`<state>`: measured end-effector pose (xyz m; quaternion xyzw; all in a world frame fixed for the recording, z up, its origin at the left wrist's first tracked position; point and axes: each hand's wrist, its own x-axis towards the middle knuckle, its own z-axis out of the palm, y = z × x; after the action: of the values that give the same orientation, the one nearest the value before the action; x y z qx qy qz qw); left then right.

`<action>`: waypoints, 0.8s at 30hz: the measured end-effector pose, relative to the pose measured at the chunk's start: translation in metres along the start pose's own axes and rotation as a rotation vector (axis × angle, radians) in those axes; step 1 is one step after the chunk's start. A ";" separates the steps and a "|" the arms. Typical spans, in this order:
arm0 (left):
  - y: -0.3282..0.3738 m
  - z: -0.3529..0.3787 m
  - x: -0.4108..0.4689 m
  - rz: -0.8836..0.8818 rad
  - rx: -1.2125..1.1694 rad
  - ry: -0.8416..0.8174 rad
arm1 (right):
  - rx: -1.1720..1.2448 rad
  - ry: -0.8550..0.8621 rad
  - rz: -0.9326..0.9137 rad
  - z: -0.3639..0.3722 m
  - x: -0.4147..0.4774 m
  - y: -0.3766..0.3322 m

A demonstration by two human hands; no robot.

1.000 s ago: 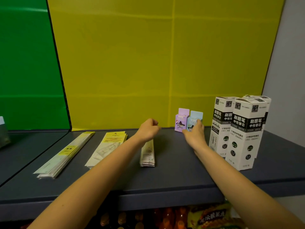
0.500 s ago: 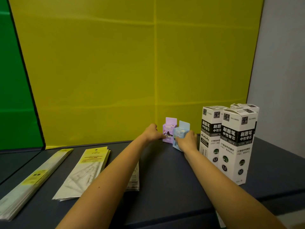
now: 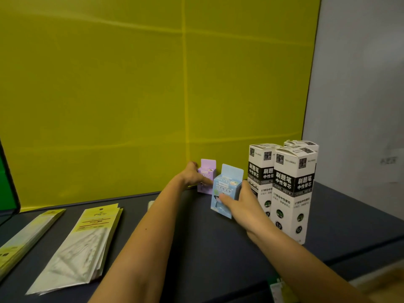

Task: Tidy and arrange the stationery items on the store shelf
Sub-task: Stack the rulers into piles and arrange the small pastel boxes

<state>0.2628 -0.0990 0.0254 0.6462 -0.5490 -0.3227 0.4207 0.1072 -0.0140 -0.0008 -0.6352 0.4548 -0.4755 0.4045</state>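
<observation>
The right hand (image 3: 243, 205) gripped the blue box (image 3: 226, 186), thumb across its front and fingers curled round its far side. The box was tilted, just left of the tall white boxes (image 3: 290, 193) on the dark shelf (image 3: 341, 217). The left hand (image 3: 192, 176) pinched the purple box (image 3: 207, 171), which stood farther left of them against the yellow back panel (image 3: 131, 106). Well left of them lay flat packets (image 3: 83, 243).

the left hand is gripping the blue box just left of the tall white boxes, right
Not quite: it is the right hand, not the left, that grips the blue box just left of the tall white boxes. The left hand holds the purple box behind it. The head view shows this.
</observation>
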 end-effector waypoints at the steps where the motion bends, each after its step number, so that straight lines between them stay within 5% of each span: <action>1: 0.000 0.002 0.001 0.005 -0.030 -0.004 | 0.003 -0.002 -0.012 -0.003 -0.002 0.000; 9: -0.007 -0.006 -0.004 0.040 0.024 -0.066 | -0.032 -0.024 -0.029 -0.008 -0.016 0.000; 18: 0.014 -0.099 -0.086 0.333 0.023 0.264 | 0.132 -0.109 -0.086 0.023 -0.021 -0.035; 24: -0.011 -0.190 -0.184 0.365 0.029 0.391 | 0.259 -0.297 -0.144 0.087 -0.043 -0.073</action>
<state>0.4001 0.1180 0.0905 0.5925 -0.5691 -0.1026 0.5608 0.2004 0.0534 0.0392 -0.6717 0.2786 -0.4588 0.5106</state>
